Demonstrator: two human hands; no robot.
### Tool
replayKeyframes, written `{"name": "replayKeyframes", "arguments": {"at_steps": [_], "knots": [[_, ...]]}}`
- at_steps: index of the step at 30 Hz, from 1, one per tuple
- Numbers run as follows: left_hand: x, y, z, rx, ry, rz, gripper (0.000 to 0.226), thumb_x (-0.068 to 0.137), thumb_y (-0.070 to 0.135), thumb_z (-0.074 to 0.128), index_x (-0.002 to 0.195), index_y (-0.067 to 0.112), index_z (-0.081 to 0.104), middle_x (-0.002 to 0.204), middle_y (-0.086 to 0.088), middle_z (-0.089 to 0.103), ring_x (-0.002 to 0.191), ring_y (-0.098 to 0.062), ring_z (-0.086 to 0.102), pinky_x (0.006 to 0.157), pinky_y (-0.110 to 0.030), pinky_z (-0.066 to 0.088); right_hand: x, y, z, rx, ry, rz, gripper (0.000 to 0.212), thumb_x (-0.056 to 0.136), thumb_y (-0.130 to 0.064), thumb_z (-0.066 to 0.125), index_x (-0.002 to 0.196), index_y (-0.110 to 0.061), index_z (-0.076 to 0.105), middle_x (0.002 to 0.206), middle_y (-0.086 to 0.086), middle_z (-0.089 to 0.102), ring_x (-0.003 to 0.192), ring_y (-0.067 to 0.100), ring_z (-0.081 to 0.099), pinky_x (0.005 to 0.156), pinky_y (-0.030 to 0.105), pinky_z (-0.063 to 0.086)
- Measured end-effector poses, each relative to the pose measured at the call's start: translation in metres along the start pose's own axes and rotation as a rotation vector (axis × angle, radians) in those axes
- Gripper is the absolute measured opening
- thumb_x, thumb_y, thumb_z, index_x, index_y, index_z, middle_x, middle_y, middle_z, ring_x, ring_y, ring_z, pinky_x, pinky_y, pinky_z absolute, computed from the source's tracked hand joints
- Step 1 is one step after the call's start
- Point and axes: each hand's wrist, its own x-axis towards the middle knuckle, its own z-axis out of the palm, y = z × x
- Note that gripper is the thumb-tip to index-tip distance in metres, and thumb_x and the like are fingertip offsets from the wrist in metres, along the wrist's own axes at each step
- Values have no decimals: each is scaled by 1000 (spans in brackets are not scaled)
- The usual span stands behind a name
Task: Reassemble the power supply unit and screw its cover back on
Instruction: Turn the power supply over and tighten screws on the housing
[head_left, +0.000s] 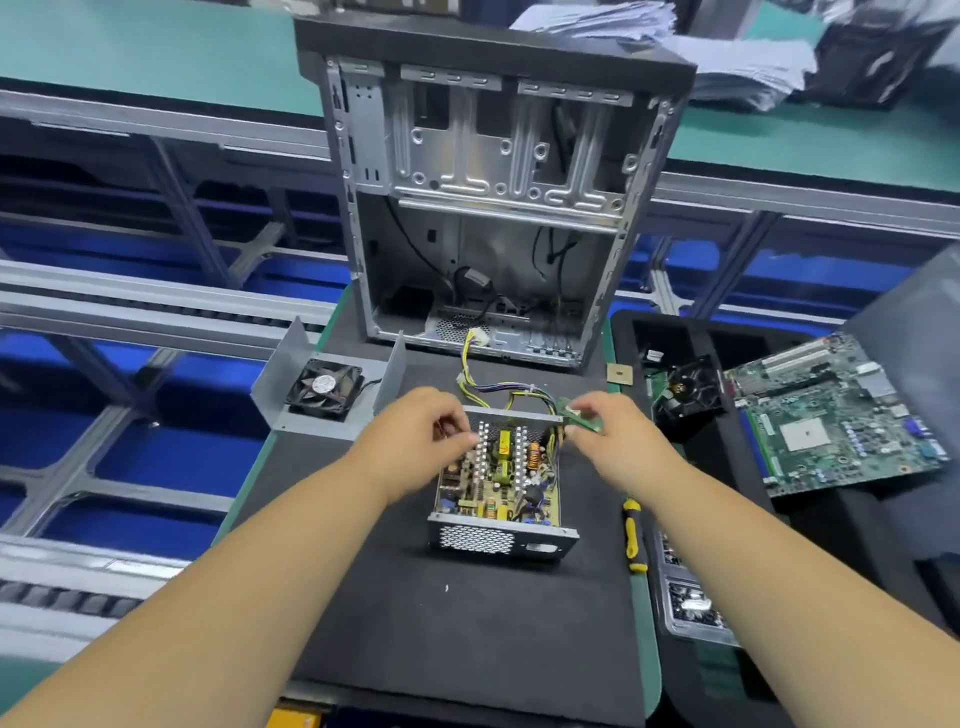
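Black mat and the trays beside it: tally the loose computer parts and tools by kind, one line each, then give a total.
Open power supply: 1
Cover with fan: 1
Computer case: 1
Motherboard: 1
Cooler fan: 1
Small green board in the right hand: 1
Screwdriver: 1
Total: 7

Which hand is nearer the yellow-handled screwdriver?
Right. The right hand is up-left of the screwdriver, over the power supply's far-right corner; the left hand is across the unit.
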Motion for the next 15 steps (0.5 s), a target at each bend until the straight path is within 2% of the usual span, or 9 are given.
{"name": "replayKeyframes", "arguments": {"at_steps": [2,5,7,9,12,15], "knots": [[12,1,-3,17,58,14,12,85,26,72,80,33,62,88,10,55,79,-3,57,80,-28,50,-13,0,-2,-13,-38,13,16,94,-35,59,107,-28,67,118,-3,57,100,17,59,87,34,47],[20,-5,-14,52,118,23,15,85,23,70,82,36,62,89,13,56,83,1,56,79,-21,45,-25,8,-6,-124,8,68,9,93,-32,60,88,-27,66,103,-5,60,90,18,60,81,35,50],[21,-16,-27,38,207,-2,18,84,19,69,82,35,63,87,14,56,81,2,56,76,-15,42,-30,20,-6,-251,28,163,6,90,-31,61,88,-25,61,99,-2,60,89,20,59,77,32,48],[18,-28,-40,9,295,-53,17,85,16,67,82,33,64,86,13,58,80,3,55,72,-12,40,-34,34,0,-332,-29,270,16,88,-34,63,93,-21,56,95,1,59,91,23,58,74,31,46],[12,-44,-54,-17,329,-125,17,86,16,64,83,33,65,87,11,59,77,-3,55,71,-21,46,-38,51,16,-372,-93,375,35,85,-43,68,98,-17,48,99,5,57,96,26,57,73,33,47],[2,-59,-61,-6,313,-175,17,87,17,64,81,33,63,84,11,61,71,-7,57,69,-28,51,-36,60,24,-325,-73,433,41,84,-41,73,102,-14,47,105,9,57,90,25,54,69,31,43]]}}
